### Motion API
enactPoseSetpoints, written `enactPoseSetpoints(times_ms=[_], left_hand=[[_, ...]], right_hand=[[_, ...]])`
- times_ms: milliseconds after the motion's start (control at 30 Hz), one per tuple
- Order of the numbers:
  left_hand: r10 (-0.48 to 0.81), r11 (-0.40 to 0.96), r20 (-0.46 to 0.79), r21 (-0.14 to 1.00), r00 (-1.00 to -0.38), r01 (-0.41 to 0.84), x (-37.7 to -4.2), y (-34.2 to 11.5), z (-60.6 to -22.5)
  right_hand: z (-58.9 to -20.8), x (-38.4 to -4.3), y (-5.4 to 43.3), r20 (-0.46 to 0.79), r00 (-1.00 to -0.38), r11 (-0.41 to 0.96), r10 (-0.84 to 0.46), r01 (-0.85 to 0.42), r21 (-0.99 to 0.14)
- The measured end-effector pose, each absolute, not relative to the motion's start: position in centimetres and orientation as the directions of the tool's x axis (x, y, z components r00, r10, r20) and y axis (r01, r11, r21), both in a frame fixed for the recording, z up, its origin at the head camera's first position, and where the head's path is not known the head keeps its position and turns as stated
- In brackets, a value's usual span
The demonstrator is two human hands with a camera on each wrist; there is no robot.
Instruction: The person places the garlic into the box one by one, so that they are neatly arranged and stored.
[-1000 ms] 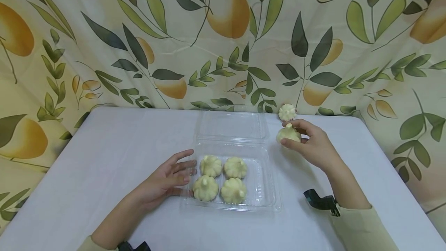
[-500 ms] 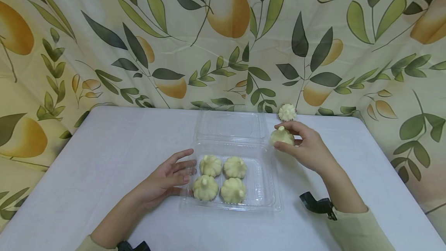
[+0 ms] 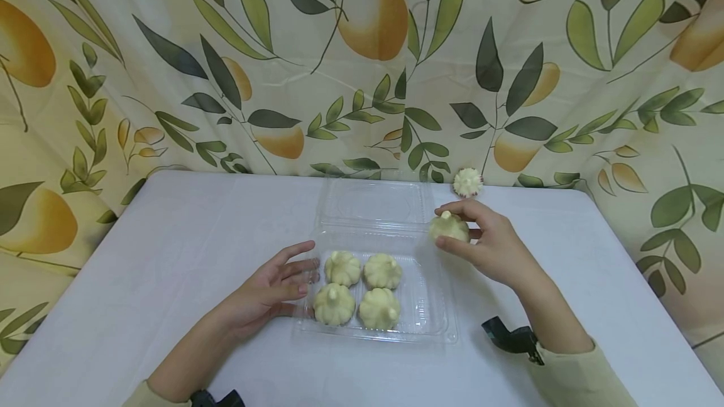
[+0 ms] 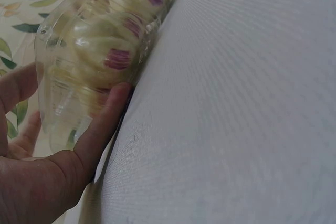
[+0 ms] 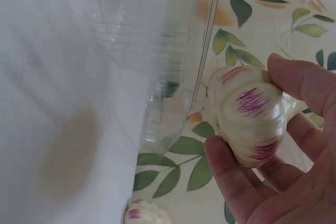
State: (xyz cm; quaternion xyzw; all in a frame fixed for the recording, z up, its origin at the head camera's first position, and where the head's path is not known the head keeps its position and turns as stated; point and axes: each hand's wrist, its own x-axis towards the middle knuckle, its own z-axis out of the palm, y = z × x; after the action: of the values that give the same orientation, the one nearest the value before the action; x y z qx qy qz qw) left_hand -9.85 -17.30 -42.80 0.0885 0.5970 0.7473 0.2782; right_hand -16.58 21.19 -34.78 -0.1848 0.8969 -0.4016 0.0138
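Observation:
My right hand (image 3: 491, 245) holds a pale garlic bulb (image 3: 449, 227) between thumb and fingers, above the right side of the clear plastic container (image 3: 421, 297). Purple streaks mark this bulb's side in the right wrist view, where the fingertips (image 5: 219, 153) press against it. Several garlic bulbs (image 3: 380, 309) sit in the left part of the container, in two rows. My left hand (image 3: 266, 294) rests at the container's left wall with fingers spread; in the left wrist view its thumb (image 4: 107, 121) lies along the lower edge, low by the table.
The container's lid (image 3: 374, 203) lies folded back toward the rear edge of the white table (image 3: 226, 225). Another garlic bulb (image 3: 467, 182) lies at the back edge, beyond my right hand. A leaf-and-fruit patterned cloth (image 3: 362, 112) hangs behind the table.
My right hand has moved left with the garlic bulb, closer to the container. The left hand and the bulbs in the container have stayed in place.

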Motion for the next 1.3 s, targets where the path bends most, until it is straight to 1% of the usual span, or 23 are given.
enactPoseSetpoints(times_ms=[500, 667, 1067, 1300], left_hand=[[0.522, -0.144, -0.194, 0.940, -0.831, -0.310, -9.9, -17.2, -42.7], [0.519, -0.138, -0.200, 0.940, -0.831, -0.312, -9.9, -17.2, -42.6], [0.519, -0.136, -0.201, 0.940, -0.831, -0.312, -9.9, -17.3, -42.7], [0.516, -0.135, -0.204, 0.940, -0.832, -0.315, -9.9, -17.3, -42.7]], right_hand=[[-35.5, -16.1, 20.1, 0.131, -0.912, 0.576, -0.388, -0.351, -0.738], [-35.7, -16.0, 19.8, 0.145, -0.898, 0.572, -0.415, -0.381, -0.727], [-35.9, -15.5, 19.2, 0.181, -0.849, 0.556, -0.496, -0.470, -0.686], [-35.9, -15.0, 18.6, 0.199, -0.807, 0.543, -0.556, -0.534, -0.648]])
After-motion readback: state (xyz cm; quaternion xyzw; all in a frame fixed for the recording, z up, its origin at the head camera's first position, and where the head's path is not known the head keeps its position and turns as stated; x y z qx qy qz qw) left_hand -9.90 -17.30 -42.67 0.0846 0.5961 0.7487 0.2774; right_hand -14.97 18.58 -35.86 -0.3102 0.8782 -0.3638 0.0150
